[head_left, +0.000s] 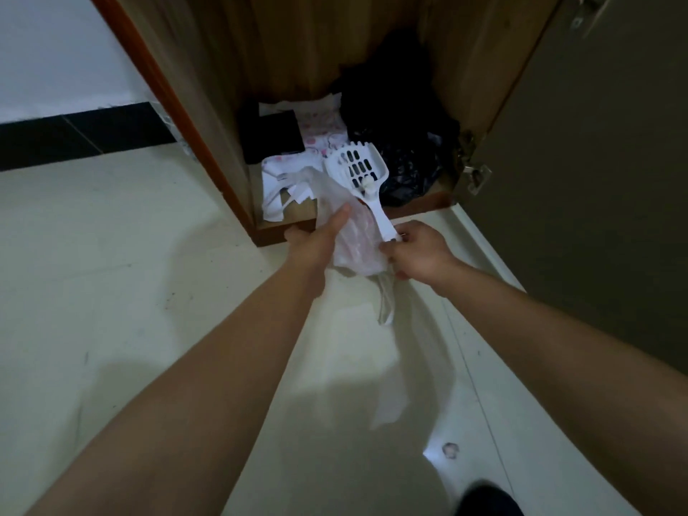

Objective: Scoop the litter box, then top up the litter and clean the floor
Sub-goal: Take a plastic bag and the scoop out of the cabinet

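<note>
Head view showed the left hand (316, 232) gripping a thin white plastic bag (353, 247) at the mouth of the open cabinet (290, 46). The slotted white litter scoop (363, 189) stood beside it, its handle end pinched by the right hand (420, 251). This looked like fetching tools before any scooping, and next both needed carrying to the litter box, which was out of sight. Inside the cabinet lay a dark box (275, 137), patterned white sheets (322, 134) and a crumpled black bag (402, 143).
</note>
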`<state>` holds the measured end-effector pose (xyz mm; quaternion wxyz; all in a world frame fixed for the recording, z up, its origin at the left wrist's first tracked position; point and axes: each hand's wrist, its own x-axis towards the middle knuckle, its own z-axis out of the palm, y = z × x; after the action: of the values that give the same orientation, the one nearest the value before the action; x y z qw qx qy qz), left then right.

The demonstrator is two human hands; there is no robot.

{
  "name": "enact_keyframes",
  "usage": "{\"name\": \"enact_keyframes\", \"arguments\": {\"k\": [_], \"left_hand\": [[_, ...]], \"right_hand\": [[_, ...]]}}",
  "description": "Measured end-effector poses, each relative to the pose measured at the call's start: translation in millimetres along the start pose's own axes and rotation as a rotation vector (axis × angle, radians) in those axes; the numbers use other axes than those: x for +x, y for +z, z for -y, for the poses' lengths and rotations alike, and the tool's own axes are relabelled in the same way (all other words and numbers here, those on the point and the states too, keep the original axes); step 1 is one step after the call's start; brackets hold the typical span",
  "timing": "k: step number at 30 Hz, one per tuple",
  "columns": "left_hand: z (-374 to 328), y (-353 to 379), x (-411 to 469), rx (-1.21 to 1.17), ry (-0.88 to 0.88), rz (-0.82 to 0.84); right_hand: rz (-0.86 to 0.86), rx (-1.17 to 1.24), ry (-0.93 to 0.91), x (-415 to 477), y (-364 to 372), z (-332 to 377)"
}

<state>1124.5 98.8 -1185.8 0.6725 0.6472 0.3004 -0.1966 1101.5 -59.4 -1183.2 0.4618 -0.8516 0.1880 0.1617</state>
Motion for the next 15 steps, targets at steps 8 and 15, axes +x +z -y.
{"name": "enact_keyframes", "arguments": {"k": [8,15], "left_hand": [[16.8,-32.4,-13.1,0.374,0.236,-0.139],[21.2,-104.6,-30.0,0.430,0.389,-0.197]], "right_hand": [[0.091,-0.070,0.066,-1.3,-6.5,-3.8],[-0.105,-0.176,-0.083,-37.0,30.2,6.1]]}}
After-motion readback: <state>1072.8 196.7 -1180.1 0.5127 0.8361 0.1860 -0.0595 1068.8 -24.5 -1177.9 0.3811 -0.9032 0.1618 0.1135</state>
